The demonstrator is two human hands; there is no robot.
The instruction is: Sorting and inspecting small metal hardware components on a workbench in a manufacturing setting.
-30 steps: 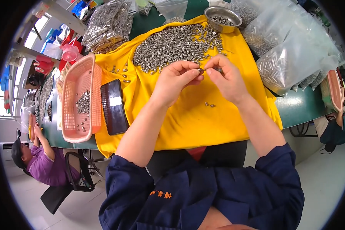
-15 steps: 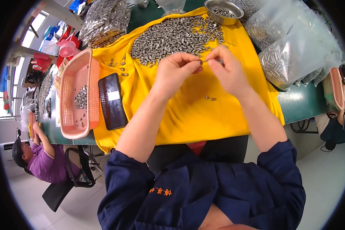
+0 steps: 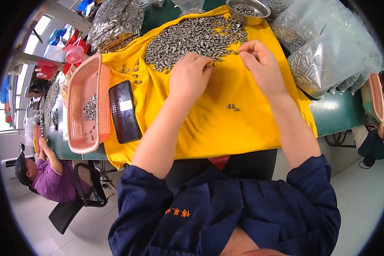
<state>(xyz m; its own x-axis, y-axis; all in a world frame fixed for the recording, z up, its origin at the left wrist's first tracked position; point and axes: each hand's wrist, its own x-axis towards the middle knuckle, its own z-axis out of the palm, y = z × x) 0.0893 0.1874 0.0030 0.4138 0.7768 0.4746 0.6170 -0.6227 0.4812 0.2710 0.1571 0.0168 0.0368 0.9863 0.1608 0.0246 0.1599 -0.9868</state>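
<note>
- the left hand (image 3: 187,79) pinches a small silver metal cylinder (image 3: 213,64) at its fingertips
- the right hand (image 3: 264,70) has thumb and finger nearly together; i can't tell what it grips
- they've just drawn apart, so they seem to work separately now
- ahead, a pile of silver metal pieces (image 3: 187,40) on yellow cloth (image 3: 205,136)
- left, a pink plastic basket (image 3: 103,98); beyond, a purple-shirted co-worker (image 3: 57,181) sits

Workshop, small-parts work: metal parts (image 3: 187,40) heaped on yellow cloth (image 3: 205,132) over green desk (image 3: 339,115), more in clear bags (image 3: 307,74), pink basket (image 3: 105,102), steel bowl (image 3: 248,19); co-worker (image 3: 57,182) seated nearby.
</note>
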